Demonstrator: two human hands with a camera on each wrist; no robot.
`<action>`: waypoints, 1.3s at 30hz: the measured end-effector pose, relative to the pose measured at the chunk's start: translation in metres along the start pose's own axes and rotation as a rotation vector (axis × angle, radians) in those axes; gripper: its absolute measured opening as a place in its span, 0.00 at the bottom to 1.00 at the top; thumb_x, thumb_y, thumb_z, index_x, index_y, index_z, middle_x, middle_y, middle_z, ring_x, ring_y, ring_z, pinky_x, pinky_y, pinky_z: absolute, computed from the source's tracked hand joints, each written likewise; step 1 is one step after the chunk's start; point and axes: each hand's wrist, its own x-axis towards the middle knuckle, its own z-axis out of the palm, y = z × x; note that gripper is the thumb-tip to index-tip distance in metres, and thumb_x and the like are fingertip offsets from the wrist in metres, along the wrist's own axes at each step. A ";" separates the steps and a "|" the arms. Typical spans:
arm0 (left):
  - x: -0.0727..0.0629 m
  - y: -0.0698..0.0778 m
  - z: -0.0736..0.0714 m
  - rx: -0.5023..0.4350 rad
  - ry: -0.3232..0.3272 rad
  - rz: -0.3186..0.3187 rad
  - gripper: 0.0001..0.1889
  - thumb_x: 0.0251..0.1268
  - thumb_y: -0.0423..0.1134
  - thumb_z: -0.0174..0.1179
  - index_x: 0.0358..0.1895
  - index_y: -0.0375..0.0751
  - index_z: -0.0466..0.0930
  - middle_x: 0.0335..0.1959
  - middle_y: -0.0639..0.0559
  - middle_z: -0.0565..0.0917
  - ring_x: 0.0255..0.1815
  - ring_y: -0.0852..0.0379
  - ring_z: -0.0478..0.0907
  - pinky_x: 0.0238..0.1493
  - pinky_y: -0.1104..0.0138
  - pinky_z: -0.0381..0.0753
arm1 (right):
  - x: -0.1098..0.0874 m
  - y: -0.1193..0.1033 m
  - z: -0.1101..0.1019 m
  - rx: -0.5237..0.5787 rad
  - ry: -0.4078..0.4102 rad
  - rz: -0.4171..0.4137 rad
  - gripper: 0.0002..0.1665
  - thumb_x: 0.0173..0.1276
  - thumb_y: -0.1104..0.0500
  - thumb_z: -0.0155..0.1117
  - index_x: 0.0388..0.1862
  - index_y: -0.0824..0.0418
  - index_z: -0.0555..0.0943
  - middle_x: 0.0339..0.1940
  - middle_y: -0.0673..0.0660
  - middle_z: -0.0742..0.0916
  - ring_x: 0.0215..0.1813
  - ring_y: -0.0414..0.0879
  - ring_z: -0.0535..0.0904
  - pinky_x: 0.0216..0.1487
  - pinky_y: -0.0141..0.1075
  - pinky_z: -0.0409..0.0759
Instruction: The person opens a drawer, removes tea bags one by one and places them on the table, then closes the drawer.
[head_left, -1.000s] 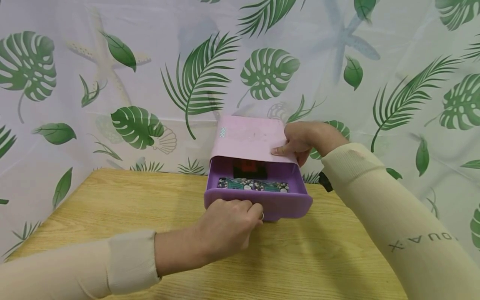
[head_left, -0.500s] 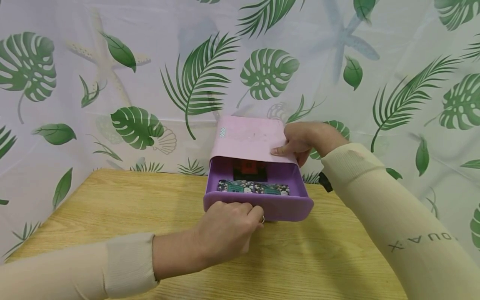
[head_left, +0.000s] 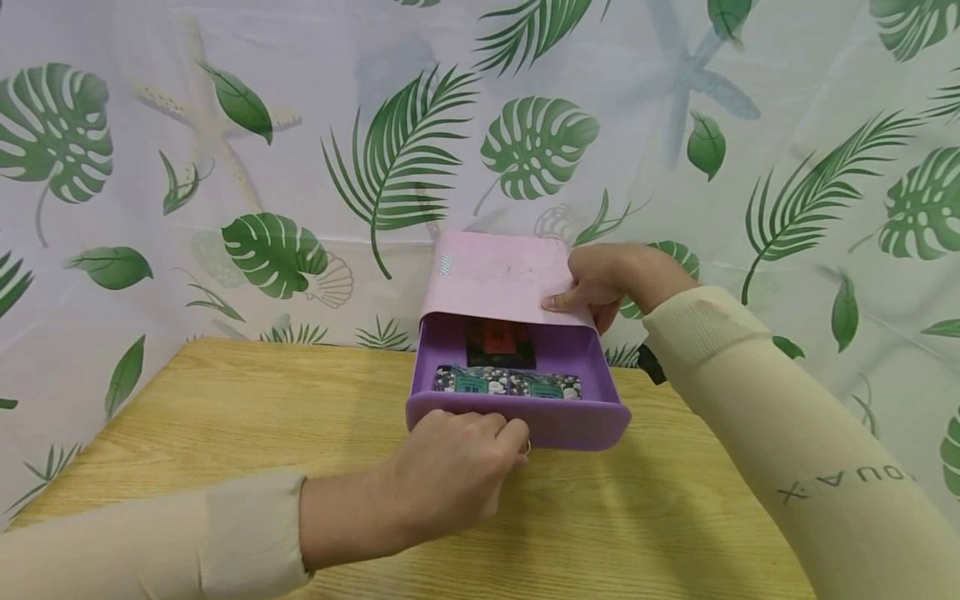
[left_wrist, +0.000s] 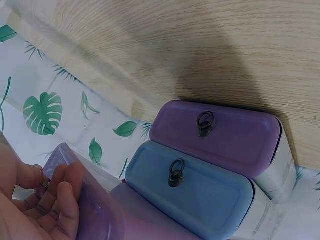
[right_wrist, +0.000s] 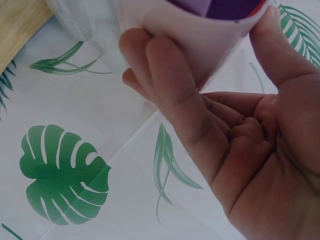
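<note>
A small drawer cabinet with a pink top (head_left: pixel 502 275) stands on the table. Its top purple drawer (head_left: pixel 517 423) is pulled out toward me. My left hand (head_left: pixel 457 471) holds the drawer's front, thumb and curled fingers closing at its ring pull, mostly hidden. Inside lie two floral packets (head_left: pixel 471 380) with teal labels, side by side. Behind them sits a dark packet (head_left: pixel 501 343) with a red label, partly under the top. My right hand (head_left: pixel 600 279) grips the cabinet's right edge, thumb on the top and fingers against the side.
In the left wrist view, a blue drawer (left_wrist: pixel 192 192) and a lower purple drawer (left_wrist: pixel 220 131) stay closed, each with a dark ring pull. The wooden table (head_left: pixel 247 400) extends around the cabinet. A leaf-printed cloth (head_left: pixel 300 125) hangs right behind it.
My left hand has drawn the purple drawer slightly farther out toward me, so more of the dark packet and the floral packets shows. My right hand has stayed on the cabinet.
</note>
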 end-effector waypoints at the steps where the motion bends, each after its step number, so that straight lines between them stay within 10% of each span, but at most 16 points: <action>1: 0.000 0.000 0.000 0.002 0.000 0.002 0.09 0.66 0.42 0.64 0.30 0.47 0.75 0.20 0.58 0.79 0.19 0.62 0.78 0.17 0.71 0.71 | 0.000 0.000 0.000 -0.003 0.000 0.000 0.33 0.75 0.39 0.54 0.47 0.70 0.79 0.32 0.59 0.91 0.34 0.51 0.90 0.55 0.45 0.83; 39: -0.009 0.016 -0.011 -0.006 -0.051 0.027 0.09 0.68 0.44 0.61 0.29 0.48 0.75 0.20 0.59 0.79 0.21 0.64 0.78 0.17 0.72 0.68 | -0.001 0.001 0.000 0.008 -0.007 -0.006 0.34 0.76 0.39 0.53 0.50 0.71 0.78 0.34 0.60 0.91 0.34 0.50 0.90 0.60 0.48 0.79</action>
